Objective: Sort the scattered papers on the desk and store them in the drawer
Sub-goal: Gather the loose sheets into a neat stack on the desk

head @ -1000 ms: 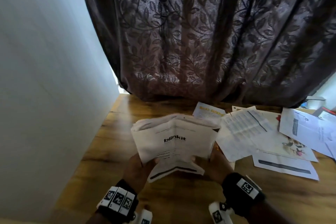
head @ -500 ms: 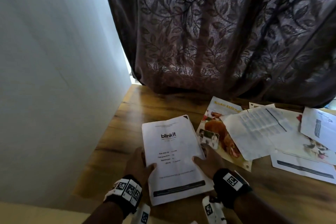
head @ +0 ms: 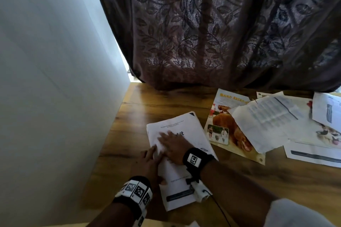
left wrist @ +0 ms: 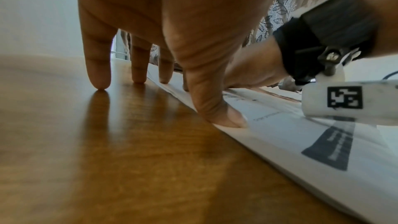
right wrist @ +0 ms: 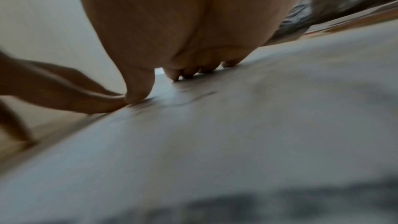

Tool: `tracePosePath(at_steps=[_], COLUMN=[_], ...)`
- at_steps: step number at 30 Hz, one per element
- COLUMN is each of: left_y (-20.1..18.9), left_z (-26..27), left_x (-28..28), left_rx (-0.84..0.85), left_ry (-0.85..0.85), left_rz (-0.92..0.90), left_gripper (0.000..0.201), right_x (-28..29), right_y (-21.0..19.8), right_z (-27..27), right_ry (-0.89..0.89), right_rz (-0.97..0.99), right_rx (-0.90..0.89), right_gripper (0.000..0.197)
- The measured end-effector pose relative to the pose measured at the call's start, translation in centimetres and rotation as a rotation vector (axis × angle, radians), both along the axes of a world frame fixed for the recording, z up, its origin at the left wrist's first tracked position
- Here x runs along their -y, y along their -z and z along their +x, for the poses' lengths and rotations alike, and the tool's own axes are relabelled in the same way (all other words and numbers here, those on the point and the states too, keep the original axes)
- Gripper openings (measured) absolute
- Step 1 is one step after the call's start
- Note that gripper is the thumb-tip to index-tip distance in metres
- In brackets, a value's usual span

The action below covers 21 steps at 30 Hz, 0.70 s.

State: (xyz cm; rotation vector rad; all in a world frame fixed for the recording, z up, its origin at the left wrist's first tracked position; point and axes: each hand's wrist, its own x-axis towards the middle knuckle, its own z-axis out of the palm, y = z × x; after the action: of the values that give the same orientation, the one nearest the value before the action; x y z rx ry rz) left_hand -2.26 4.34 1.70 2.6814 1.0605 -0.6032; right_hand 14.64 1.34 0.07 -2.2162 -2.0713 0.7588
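Both hands flat on a gathered stack of papers at the near left of the desk.

Right hand (head: 173, 148) lies spread, palm down, pressing the stack of papers (head: 191, 131); left hand (head: 147, 164) has straight fingers on the desk (head: 140, 108) against the stack's left edge, thumb on the paper, gripping nothing. I'd say they are squaring up the sorted pile. Loose sheets remain to the right: a colour brochure (head: 221, 129), a printed sheet (head: 267, 121) over it, and more pages (head: 313, 155) beyond. Next, I reckon, comes reaching right for those and laying them on the pile, one hand keeping it steady. No drawer is visible from where I stand, so what it holds I cannot tell.
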Motion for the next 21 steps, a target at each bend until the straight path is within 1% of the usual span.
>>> tracePosePath(at_steps=[1, 3, 5, 6, 8, 12, 16, 19, 21], left_y=[0.0, -0.1, -0.2, -0.3, -0.4, -0.3, -0.2, -0.9, -1.7], left_z=[0.0, 0.0, 0.1, 0.2, 0.3, 0.4, 0.3, 0.3, 0.4], left_x=[0.0, 0.1, 0.2, 0.2, 0.2, 0.2, 0.0, -0.1, -0.3], left_rx=[0.004, 0.009, 0.003, -0.004, -0.016, -0.029, -0.041, -0.047, -0.053], left_ry=[-0.004, -0.011, -0.003, -0.001, 0.001, 0.011, 0.016, 0.012, -0.005], left_rz=[-0.009, -0.012, -0.007, -0.006, -0.01, -0.01, -0.033, -0.058, -0.07], left_gripper=[0.102, 0.104, 0.103, 0.103, 0.103, 0.105, 0.106, 0.105, 0.103], right_x=[0.3, 1.7, 3.6, 4.5, 6.3, 9.2, 11.9, 13.9, 15.7], right_y=[0.5, 1.0, 1.1, 1.1, 0.9, 0.3, -0.7, -1.7, -2.3], right_z=[1.3, 3.9, 5.7, 6.2, 7.0, 8.4, 8.7, 7.6, 7.3], right_ry=[0.053, 0.16, 0.157, 0.129, 0.078, 0.074, 0.117, 0.164, 0.246], right_rz=[-0.018, -0.057, -0.1, -0.117, -0.133, -0.179, -0.172, -0.116, -0.07], right_rx=[0.053, 0.098, 0.12, 0.142, 0.19, 0.212, 0.261, 0.304, 0.27], right_gripper=[0.079, 0.111, 0.135, 0.144, 0.152, 0.152, 0.144, 0.131, 0.118])
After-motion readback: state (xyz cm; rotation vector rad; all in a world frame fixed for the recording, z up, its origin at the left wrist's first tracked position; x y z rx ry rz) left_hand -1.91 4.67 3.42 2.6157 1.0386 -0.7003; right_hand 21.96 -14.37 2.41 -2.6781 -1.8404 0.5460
